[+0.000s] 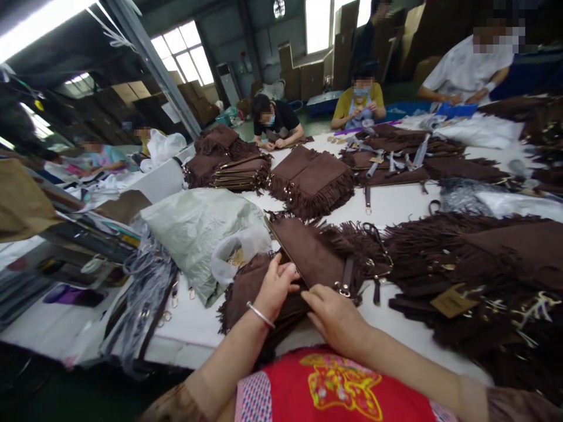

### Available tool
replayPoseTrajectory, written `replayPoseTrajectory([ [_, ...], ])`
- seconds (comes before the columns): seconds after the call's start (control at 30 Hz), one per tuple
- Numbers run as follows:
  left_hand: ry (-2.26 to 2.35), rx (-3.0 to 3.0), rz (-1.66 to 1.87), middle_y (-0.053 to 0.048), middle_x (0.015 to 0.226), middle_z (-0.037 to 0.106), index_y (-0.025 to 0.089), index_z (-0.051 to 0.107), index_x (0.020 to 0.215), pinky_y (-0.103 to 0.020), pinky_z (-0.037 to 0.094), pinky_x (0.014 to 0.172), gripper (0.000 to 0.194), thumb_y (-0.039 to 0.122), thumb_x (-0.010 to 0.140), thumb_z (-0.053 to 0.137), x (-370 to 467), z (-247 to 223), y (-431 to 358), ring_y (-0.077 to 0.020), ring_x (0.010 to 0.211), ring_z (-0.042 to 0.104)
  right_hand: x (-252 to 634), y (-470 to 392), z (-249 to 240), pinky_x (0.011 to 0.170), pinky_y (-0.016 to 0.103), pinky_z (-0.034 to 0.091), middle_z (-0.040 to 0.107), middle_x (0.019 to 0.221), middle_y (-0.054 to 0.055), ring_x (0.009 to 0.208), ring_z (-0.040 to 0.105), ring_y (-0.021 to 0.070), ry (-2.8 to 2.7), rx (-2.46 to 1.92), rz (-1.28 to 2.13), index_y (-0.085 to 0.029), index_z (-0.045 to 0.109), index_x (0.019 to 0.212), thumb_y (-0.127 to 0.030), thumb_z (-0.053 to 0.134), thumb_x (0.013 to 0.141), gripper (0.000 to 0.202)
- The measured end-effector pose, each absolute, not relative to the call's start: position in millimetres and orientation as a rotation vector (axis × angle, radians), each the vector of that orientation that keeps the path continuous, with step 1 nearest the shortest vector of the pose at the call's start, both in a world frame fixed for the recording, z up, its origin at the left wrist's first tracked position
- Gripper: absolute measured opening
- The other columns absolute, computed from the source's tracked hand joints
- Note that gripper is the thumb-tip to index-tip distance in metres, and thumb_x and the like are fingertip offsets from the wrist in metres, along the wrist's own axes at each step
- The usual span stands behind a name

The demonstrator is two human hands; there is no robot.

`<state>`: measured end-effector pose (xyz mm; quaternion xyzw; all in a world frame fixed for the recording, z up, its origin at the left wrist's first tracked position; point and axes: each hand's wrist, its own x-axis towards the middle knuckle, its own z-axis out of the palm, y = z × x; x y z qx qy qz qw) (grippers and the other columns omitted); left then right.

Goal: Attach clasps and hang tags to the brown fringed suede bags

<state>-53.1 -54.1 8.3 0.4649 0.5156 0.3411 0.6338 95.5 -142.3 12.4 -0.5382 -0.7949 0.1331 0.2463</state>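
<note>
A brown fringed bag [308, 249] lies tilted in front of me, with a short strap and gold-coloured clasp near its right end. My left hand [276, 287], with a bangle on the wrist, is at the bag's near left edge, thumb and fingers close together by the zip edge. My right hand [332, 310] touches the near edge below the strap, its fingers bent against the bag; the fingertips are partly hidden. Under and beside my left hand lie more brown fringed pieces [248, 293]. A clear plastic bag [224, 258] with small gold-coloured parts stands just behind them.
Stacked brown bags [312, 179] stand across the white table [396, 205]. Fringed bags with a tag [453, 300] heap at the right. A pale plastic sack [197, 228] and wrapped straps [143, 293] are at the left. Several people work beyond, one in a yellow top [378, 99].
</note>
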Motion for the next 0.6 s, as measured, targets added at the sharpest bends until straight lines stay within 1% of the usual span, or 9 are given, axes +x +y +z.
replayPoseTrajectory([
  [0.07,1.328,1.106,0.696,-0.015,0.115,0.061,0.015,0.016,0.150,-0.024,0.054,0.063,0.088,0.038,0.082,0.066,-49.3,-6.2,-39.4,-0.0193,0.091,0.066,87.4,-154.5,1.2,0.078,0.026,0.049,0.068,0.098,0.007,0.091,0.063,0.0171,-2.177,-1.113,0.866,-0.019,0.067,0.105,-0.016,0.058,0.086,0.022],
  [0.1,1.373,1.149,0.657,-0.014,0.110,0.063,0.014,0.014,0.151,-0.024,0.054,0.061,0.089,0.035,0.082,0.066,-47.5,-12.3,-32.2,-0.0183,0.087,0.067,87.0,-159.4,-0.4,0.078,0.024,0.049,0.069,0.097,0.005,0.089,0.064,0.0150,-2.131,-0.972,1.054,-0.020,0.068,0.105,-0.018,0.056,0.088,0.020],
  [0.17,1.416,1.267,0.602,-0.012,0.105,0.065,0.014,0.016,0.150,-0.023,0.053,0.059,0.085,0.029,0.082,0.065,-45.5,-20.0,-20.5,-0.0162,0.079,0.067,92.6,-167.3,-0.3,0.074,0.022,0.048,0.071,0.091,0.003,0.083,0.065,0.0128,-2.000,-0.912,1.226,-0.020,0.070,0.103,-0.021,0.052,0.092,0.021],
  [0.2,1.426,1.349,0.578,-0.011,0.105,0.065,0.014,0.019,0.150,-0.024,0.053,0.060,0.081,0.027,0.082,0.063,-45.8,-21.3,-17.0,-0.0149,0.075,0.066,98.2,-170.7,-0.9,0.071,0.022,0.048,0.071,0.087,0.003,0.079,0.065,0.0129,-1.944,-0.974,1.213,-0.019,0.070,0.101,-0.023,0.052,0.092,0.020],
  [0.27,1.458,1.573,0.539,-0.011,0.107,0.066,0.013,0.031,0.146,-0.026,0.053,0.066,0.071,0.024,0.082,0.061,-48.5,-19.6,-16.3,-0.0130,0.070,0.065,113.7,-177.3,-7.0,0.068,0.024,0.047,0.069,0.080,0.003,0.074,0.063,0.0140,-1.854,-1.163,1.052,-0.018,0.070,0.094,-0.024,0.053,0.091,0.019],
  [0.33,1.484,1.861,0.545,-0.012,0.107,0.065,0.012,0.045,0.136,-0.029,0.052,0.075,0.058,0.026,0.082,0.061,-52.9,-14.8,-23.7,-0.0138,0.073,0.064,133.9,-183.2,-20.7,0.070,0.026,0.047,0.068,0.079,0.004,0.075,0.063,0.0154,-1.742,-1.362,0.843,-0.019,0.070,0.091,-0.025,0.050,0.092,0.020],
  [0.4,1.448,2.102,0.569,-0.010,0.103,0.066,0.014,0.058,0.123,-0.030,0.050,0.082,0.042,0.030,0.084,0.059,-56.0,-10.4,-35.4,-0.0163,0.081,0.064,155.7,-187.2,-38.1,0.076,0.030,0.048,0.069,0.087,0.006,0.082,0.063,0.0178,-1.559,-1.578,0.646,-0.019,0.068,0.093,-0.027,0.048,0.093,0.021],
  [0.5,1.370,2.172,0.511,-0.006,0.087,0.068,0.018,0.062,0.114,-0.028,0.049,0.079,0.033,0.035,0.086,0.057,-54.0,-9.4,-47.8,-0.0177,0.082,0.065,180.4,-186.3,-61.3,0.083,0.035,0.048,0.068,0.096,0.008,0.090,0.062,0.0214,-1.419,-1.823,0.508,-0.020,0.068,0.097,-0.031,0.050,0.091,0.022],
  [0.6,1.424,2.019,0.439,-0.004,0.077,0.069,0.016,0.060,0.116,-0.028,0.049,0.074,0.036,0.036,0.086,0.057,-46.0,-14.6,-44.4,-0.0180,0.075,0.067,183.1,-176.8,-76.8,0.083,0.036,0.048,0.066,0.094,0.008,0.090,0.061,0.0226,-1.554,-1.900,0.580,-0.019,0.068,0.105,-0.034,0.056,0.086,0.027],
])
